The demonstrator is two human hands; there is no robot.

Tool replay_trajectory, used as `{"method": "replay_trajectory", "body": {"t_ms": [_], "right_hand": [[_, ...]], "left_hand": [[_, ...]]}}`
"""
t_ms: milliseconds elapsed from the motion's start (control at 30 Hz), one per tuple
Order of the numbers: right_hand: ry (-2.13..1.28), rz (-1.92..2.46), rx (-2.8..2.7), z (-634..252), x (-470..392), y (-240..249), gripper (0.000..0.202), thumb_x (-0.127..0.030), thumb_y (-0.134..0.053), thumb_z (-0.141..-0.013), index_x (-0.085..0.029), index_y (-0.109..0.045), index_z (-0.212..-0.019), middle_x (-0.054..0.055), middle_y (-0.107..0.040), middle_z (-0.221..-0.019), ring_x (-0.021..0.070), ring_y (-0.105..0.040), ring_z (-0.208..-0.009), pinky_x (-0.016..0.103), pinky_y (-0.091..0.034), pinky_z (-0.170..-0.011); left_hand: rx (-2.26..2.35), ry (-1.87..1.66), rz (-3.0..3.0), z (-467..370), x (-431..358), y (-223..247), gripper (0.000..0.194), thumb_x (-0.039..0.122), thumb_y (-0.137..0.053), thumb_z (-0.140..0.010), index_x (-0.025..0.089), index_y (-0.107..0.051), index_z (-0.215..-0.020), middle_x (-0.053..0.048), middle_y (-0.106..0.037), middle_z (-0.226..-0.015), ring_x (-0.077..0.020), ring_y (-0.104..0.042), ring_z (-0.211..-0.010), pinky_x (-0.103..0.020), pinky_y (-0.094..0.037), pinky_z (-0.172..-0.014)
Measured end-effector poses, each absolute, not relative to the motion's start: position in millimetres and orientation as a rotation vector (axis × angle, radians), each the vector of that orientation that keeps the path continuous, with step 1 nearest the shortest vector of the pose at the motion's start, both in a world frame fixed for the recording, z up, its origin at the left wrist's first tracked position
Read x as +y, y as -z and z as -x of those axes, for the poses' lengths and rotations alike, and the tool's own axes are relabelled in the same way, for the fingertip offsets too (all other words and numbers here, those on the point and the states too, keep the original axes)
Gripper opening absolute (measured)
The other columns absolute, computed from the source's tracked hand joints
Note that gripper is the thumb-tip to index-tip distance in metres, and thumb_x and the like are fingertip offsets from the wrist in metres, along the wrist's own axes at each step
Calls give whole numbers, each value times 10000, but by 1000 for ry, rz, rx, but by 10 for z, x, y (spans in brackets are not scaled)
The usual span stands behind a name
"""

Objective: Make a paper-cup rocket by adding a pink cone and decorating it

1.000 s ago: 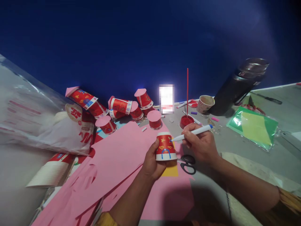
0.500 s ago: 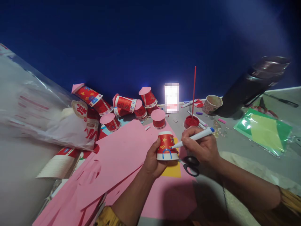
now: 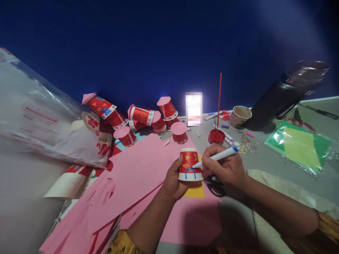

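Observation:
An upside-down red paper cup [image 3: 191,160] with gold patterns is held in my left hand [image 3: 173,178], its white rim downward. Blue marker lines form an arch on its lower side. My right hand [image 3: 227,167] grips a white marker [image 3: 218,156] with a blue end, and the tip meets the cup near the top of the blue arch. Black-handled scissors [image 3: 215,189] lie below my right hand, partly covered. Under both hands are pink paper [image 3: 193,222] and a yellow piece [image 3: 195,191].
Red cups with pink paper tops [image 3: 178,132] stand and lean at the back. Stacked cups [image 3: 67,181] and a plastic bag [image 3: 45,116] are left. A red pot [image 3: 216,137], patterned cup [image 3: 239,116], dark flask [image 3: 280,97] and green packet [image 3: 298,146] are right.
My right hand and the marker have shifted slightly left and stay at the cup. The cup in my left hand sits a little further right, and the blue arch is turned slightly.

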State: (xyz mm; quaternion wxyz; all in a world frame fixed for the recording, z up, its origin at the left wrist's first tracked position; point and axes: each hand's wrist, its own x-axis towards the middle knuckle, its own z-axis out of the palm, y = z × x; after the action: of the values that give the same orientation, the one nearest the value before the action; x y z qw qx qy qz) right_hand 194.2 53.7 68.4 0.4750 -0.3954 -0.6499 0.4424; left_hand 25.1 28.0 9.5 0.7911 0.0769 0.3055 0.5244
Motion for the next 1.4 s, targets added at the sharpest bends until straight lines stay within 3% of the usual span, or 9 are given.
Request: {"method": "replay_trajectory", "body": {"t_ms": [767, 1000, 1400], "right_hand": [[-1010, 947, -1612, -1948, 534, -740, 138, -274, -675, -848, -218, -649, -725, -28, -620, -515, 125, -562, -413, 215, -420, -386], [-1064, 887, -1561, -1947, 528, -740, 128, -242, -680, -850, -212, -654, -728, -31, -638, -538, 119, -571, -415, 206, -413, -394], [-1038, 925, -1515, -1986, 563, -650, 168, -285, -700, -875, -204, -672, -731, -40, -586, -524, 111, -518, -432, 212, -367, -409]], "left_hand": [[660, -1129, -177, -264, 281, -100, 442, 436, -807, -842, 61, -756, -1070, -121, -807, -934, -220, -746, -820, -347, -611, -821], [654, -1123, -215, -256, 283, -111, 485, 452, -779, -862, 55, -735, -1137, -127, -801, -970, -235, -743, -850, -386, -607, -877], [671, -1161, -193, -261, 281, -114, 523, 484, -891, -747, 82, -746, -1048, -111, -793, -909, -225, -738, -768, -349, -612, -748]]}}
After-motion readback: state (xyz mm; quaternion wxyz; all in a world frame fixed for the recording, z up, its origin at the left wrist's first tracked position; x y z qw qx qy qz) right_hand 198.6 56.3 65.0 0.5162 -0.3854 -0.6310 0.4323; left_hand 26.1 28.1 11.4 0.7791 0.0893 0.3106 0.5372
